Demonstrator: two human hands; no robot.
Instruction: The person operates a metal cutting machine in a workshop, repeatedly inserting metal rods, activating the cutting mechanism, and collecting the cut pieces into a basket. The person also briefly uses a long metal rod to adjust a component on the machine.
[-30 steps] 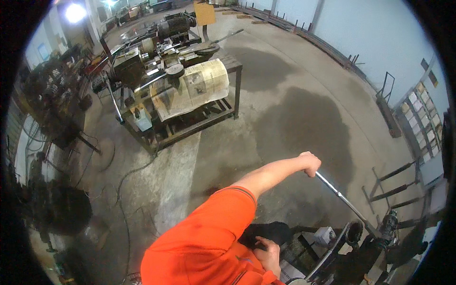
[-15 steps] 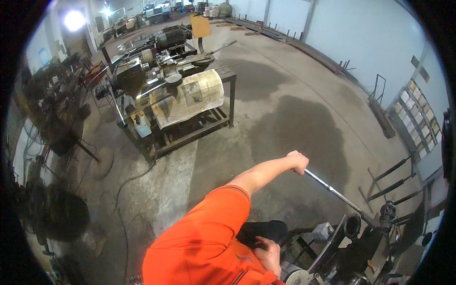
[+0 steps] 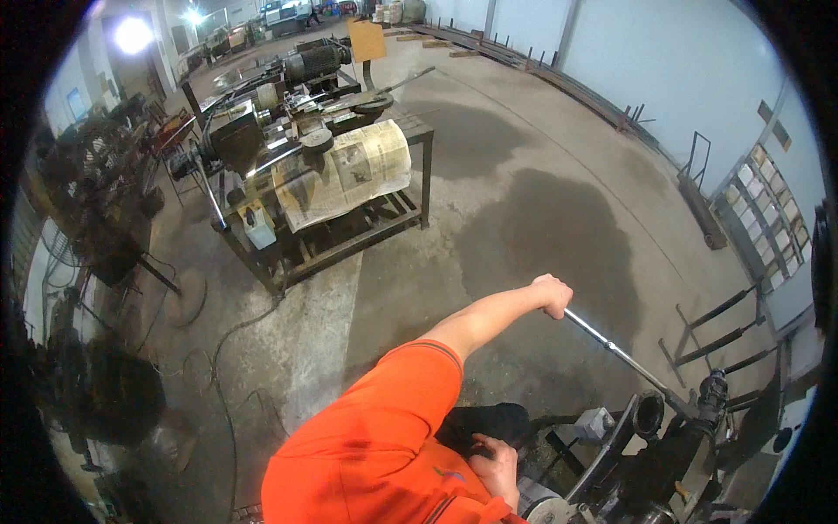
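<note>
My left arm, in an orange sleeve, reaches out to the right. Its hand (image 3: pixel 552 296) is wrapped round the end of a long shiny metal lever (image 3: pixel 611 347). The lever slants down to a dark joint on the machine (image 3: pixel 668 458) at the lower right. My right hand (image 3: pixel 496 467) is close to my body, beside my dark trousers (image 3: pixel 489 426). Its fingers are curled in, and whatever they may hold is hidden. Just below it is a round pale metal part (image 3: pixel 550 511) of the machine. A small grey box (image 3: pixel 595 424) sits behind the machine's curved bar.
A metal-framed bench (image 3: pixel 349 249) bears another machine with a motor (image 3: pixel 314 65) and a printed paper sheet (image 3: pixel 349 175). A cable (image 3: pixel 223 367) trails over the floor at left. Black racks (image 3: pixel 711 332) stand at right. Long bars (image 3: pixel 524 65) lie along the wall.
My left hand has moved very slightly to the right and up, with the lever still in its grip. The view has shifted a little. My right hand stays nearly in place.
</note>
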